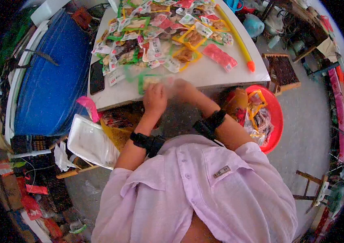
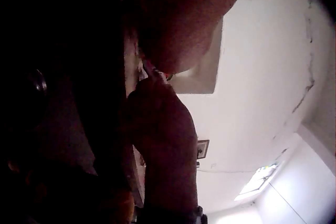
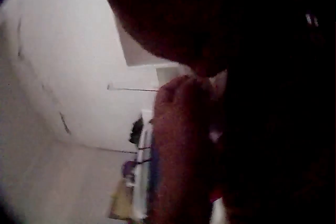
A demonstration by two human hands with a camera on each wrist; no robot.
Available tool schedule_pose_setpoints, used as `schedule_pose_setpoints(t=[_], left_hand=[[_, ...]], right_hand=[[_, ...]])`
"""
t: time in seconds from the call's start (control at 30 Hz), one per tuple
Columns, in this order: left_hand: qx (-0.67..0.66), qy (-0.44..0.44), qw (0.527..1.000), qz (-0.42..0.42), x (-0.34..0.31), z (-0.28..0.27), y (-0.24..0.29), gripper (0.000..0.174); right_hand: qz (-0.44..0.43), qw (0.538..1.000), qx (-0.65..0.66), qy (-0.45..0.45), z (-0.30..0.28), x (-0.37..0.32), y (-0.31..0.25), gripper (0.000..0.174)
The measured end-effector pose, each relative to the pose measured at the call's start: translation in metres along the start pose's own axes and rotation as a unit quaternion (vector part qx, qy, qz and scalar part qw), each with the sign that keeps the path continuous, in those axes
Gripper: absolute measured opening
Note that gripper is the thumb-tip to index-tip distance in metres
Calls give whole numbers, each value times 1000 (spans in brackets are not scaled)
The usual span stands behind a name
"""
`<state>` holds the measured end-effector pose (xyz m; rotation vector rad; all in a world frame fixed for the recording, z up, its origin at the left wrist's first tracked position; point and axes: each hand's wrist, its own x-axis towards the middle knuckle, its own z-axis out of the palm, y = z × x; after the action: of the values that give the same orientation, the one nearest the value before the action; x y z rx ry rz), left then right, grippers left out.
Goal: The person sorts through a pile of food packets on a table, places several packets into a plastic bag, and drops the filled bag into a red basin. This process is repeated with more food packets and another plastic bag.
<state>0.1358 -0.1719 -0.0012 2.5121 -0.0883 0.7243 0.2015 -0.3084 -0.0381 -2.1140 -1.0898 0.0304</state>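
At the table's near edge in the head view, my left hand (image 1: 155,98) has curled fingers gripping a small green-edged snack packet (image 1: 147,80). Close beside it is my right hand (image 1: 186,90), blurred, its fingertips at the packet's other end. From the left wrist, a thin pinkish strip of packet (image 2: 155,73) shows between the hands, with the right hand (image 2: 163,111) pinching at it. The right wrist view is very dark; there the left hand (image 3: 181,95) appears with folded fingers. Many sealed snack packets (image 1: 186,54) lie piled beyond the hands.
A phone (image 1: 97,77) lies at the white table's (image 1: 212,79) left edge, and a yellow tube with an orange tip (image 1: 236,38) along its right. Below right stands a red basin (image 1: 279,121) holding packets; below left, a white foam tray (image 1: 89,139). A blue tub (image 1: 54,77) is farther left.
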Motion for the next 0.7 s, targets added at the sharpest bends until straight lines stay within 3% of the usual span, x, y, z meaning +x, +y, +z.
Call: schedule_pose_setpoints(t=[0.03,0.1,0.13,0.2,0.23,0.4,0.47,0.57,0.67,0.7], left_hand=[[5,22,1000,19,2,-1,-1,11],[7,41,999,32,1,-1,-2,11],[6,37,999,28,1,-2,-3,12],[9,20,1000,16,2,-2,-3,12],[14,9,1000,6,1,-3,-2,12],[4,4,999,-33,-1,-3,-1,12],[-6,37,999,-18,-1,-1,-8,12],[-20,-8,999,-47,-2,-3,-13,13],[44,-79,994,-54,-7,0,-16,14],[50,-62,996,-48,-8,2,-16,15]], right_hand=[[88,990,106,-16,-11,5,-15,20],[113,986,116,-37,9,15,-5,19],[52,998,21,-40,46,23,31,18],[15,998,-54,-41,44,30,26,18],[39,998,-33,-41,37,30,28,18],[-47,993,-97,-43,19,39,7,16],[18,997,-69,-2,19,45,14,13],[144,979,38,136,-11,49,-17,4],[98,974,-6,203,-24,73,-3,6],[123,975,14,187,-26,79,-4,8]])
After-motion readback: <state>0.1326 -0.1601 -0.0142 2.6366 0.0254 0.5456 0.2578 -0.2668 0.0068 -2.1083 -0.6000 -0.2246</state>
